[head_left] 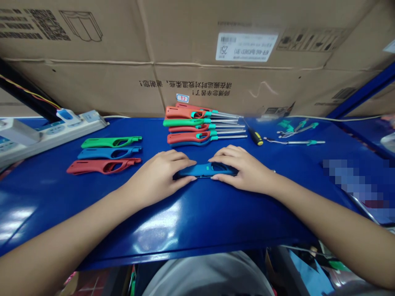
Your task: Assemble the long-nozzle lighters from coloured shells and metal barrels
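Note:
Both of my hands grip a blue lighter casing (200,169) lying level just over the blue table. My left hand (163,172) wraps its left end, thumb on the near side and fingers on the far side. Around the right end, by the trigger opening, my right hand (240,169) closes the same way. A small green part shows in the casing's middle. Beyond my hands lies a stack of long-nosed lighters (191,137) in red, green and blue with metal tubes. On the left are a green casing (98,142), a blue casing (95,153) and a red casing (89,166).
A yellow-and-black screwdriver (256,137) lies right of the stack. Metal tubes with wires and green parts (304,142) are farther right. A white power strip (58,133) runs along the left edge. Behind the table (197,230) stands a cardboard sheet (185,49).

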Tool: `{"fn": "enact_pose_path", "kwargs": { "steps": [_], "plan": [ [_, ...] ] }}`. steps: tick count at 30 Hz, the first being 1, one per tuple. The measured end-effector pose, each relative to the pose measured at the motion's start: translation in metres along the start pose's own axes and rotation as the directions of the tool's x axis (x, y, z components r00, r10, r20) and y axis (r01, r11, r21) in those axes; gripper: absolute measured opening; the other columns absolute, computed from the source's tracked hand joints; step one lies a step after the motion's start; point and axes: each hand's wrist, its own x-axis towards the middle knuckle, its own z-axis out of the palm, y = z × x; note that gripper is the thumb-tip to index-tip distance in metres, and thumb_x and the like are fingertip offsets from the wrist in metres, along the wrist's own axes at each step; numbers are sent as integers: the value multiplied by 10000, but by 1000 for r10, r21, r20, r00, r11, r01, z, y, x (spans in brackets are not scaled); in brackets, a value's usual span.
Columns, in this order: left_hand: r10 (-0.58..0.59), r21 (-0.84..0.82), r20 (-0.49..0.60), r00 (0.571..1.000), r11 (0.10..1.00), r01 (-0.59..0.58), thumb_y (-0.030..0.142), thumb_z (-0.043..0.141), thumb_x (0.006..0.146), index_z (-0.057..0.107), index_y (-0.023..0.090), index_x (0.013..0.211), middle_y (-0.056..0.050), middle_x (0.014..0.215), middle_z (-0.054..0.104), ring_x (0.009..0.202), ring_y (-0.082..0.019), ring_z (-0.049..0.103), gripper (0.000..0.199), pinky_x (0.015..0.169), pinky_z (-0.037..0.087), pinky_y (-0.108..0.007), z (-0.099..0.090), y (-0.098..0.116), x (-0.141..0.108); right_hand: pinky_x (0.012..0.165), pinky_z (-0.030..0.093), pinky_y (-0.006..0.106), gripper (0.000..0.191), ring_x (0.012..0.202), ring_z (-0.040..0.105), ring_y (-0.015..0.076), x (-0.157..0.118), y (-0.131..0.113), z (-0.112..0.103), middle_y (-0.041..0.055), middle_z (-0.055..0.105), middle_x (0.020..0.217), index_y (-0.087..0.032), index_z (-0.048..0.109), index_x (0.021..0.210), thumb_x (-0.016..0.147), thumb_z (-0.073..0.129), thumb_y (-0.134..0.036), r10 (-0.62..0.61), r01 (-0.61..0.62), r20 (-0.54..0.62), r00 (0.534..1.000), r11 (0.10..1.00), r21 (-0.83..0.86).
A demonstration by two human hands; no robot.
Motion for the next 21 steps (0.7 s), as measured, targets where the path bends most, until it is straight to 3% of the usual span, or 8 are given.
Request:
{"fn": "enact_pose_path", "kwargs": {
  "steps": [10,21],
  "plan": [
    [-47,68,78,996,997,42,371,627,972,692,189,1241,-88,1155,721,1048,-276,675,332,905,551,-438,0,2,-1,955,446,438,365,1099,598,261,1,-4,3,102,682,1190,-212,665,1228,935,680,-430,26,-26,18,999,1000,-3],
    [-67,84,67,995,995,62,377,596,995,703,189,1231,-84,1143,711,1052,-266,670,319,915,556,-428,2,5,-1,966,441,427,366,1094,592,250,2,-3,7,94,667,1184,-204,662,1224,926,691,-414,42,-42,10,999,999,4]
  ]
}}
